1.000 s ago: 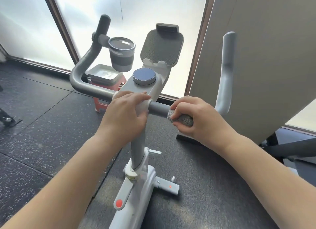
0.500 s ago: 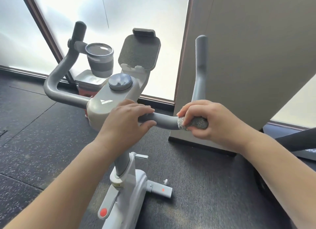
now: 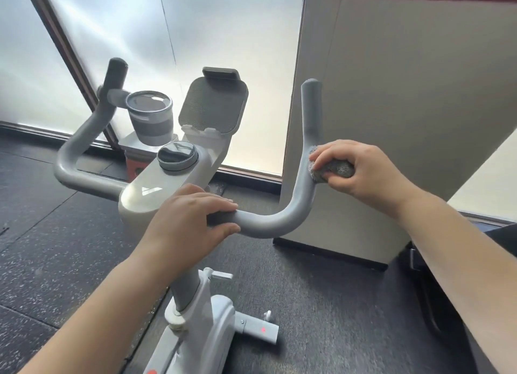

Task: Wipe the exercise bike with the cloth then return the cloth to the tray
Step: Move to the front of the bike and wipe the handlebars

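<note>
I see the cloth (image 3: pixel 333 169) bunched into a small grey, nubbly wad in my right hand (image 3: pixel 361 172), pressed against the outer side of the right handlebar (image 3: pixel 306 161) of the exercise bike (image 3: pixel 156 197), just above the bend where the tube turns upward. My right fingers (image 3: pixel 330 152) curl over the top of the wad and the thumb closes under it, so the cloth is pinched between them with one frayed edge touching the tube. The bar is a smooth, matte grey round tube, running level from the console and then sweeping up to a rounded end.

My left hand (image 3: pixel 190 222) grips the level part of that same bar beside the console, fingers wrapped over the top and thumb underneath, pressed close together.

The console is a glossy off-white plastic shell with a round dark dial (image 3: pixel 177 155) on top. Behind it stands a tilted device holder (image 3: pixel 214 105) with a dark, finely ribbed pad and a clip at its upper edge. A grey cylindrical cup holder (image 3: pixel 149 116) hangs from the left handlebar (image 3: pixel 84 150), which ends in a dark grip.

Behind the cup holder I see part of the tray (image 3: pixel 131 147) on something red; little of it shows.

The floor (image 3: pixel 56 248) is dark speckled rubber in tiles. Frosted window panes and a pale, flat panel (image 3: pixel 405 108) stand behind the bike.
</note>
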Demonstrator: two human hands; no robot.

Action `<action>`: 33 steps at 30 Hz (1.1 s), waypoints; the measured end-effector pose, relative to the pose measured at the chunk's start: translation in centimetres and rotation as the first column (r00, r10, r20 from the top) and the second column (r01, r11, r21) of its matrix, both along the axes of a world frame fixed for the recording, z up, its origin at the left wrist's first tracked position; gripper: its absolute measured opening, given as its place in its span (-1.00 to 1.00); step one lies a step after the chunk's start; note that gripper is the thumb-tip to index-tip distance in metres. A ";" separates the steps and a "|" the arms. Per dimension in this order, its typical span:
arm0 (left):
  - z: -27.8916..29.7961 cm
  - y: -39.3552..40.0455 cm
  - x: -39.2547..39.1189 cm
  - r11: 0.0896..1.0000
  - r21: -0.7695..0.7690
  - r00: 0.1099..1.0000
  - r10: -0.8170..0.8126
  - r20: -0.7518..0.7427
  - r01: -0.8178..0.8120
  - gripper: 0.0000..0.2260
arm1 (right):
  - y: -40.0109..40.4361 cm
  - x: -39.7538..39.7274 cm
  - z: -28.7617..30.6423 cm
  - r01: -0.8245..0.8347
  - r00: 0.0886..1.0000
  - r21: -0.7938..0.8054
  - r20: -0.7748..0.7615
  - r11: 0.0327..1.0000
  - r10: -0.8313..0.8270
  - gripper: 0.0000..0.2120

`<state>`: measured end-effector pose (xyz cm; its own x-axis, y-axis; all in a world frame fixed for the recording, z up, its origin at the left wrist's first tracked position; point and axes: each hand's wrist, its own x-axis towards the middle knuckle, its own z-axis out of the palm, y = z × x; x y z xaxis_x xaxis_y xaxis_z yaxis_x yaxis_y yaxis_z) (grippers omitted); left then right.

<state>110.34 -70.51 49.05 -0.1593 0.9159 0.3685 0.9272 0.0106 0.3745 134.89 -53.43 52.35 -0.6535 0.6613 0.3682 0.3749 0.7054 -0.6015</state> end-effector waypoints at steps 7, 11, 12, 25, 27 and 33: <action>-0.4 -0.1 -0.1 1.000 -0.015 1.000 0.005 0.002 -0.005 -0.65 | 0.0 0.4 -1.3 -0.178 0.679 -0.619 -0.640 0.765 -0.360 -0.77; -0.4 0.1 -0.2 1.000 -0.029 1.000 0.001 0.010 -0.001 -0.63 | 3.1 -0.9 -1.6 -0.307 0.422 -0.720 -0.689 0.622 -0.589 -0.83; -0.4 0.1 -0.2 1.000 -0.026 1.000 0.001 0.016 0.000 -0.64 | 3.9 -1.5 -1.3 -0.312 0.404 -0.721 -0.690 0.619 -0.600 -0.84; -0.2 0.5 0.1 0.999 -0.038 0.997 0.016 0.070 -0.013 -0.68 | 8.0 -5.8 1.4 -0.120 0.622 -0.595 -0.669 0.795 -0.407 -0.79; -0.3 0.5 0.0 0.999 -0.044 0.997 0.019 0.073 -0.016 -0.68 | 7.8 -5.7 1.1 -0.082 0.649 -0.580 -0.648 0.810 -0.398 -0.76; -0.1 0.5 0.1 0.999 -0.043 0.997 0.027 0.065 -0.025 -0.70 | 6.6 -5.3 0.2 -0.086 0.644 -0.603 -0.641 0.793 -0.418 -0.77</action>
<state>110.48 -70.00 48.93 -0.2059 0.9256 0.3176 0.8997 0.0514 0.4335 129.56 -46.81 52.55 -0.1980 0.9606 0.1949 -0.2765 0.1360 -0.9513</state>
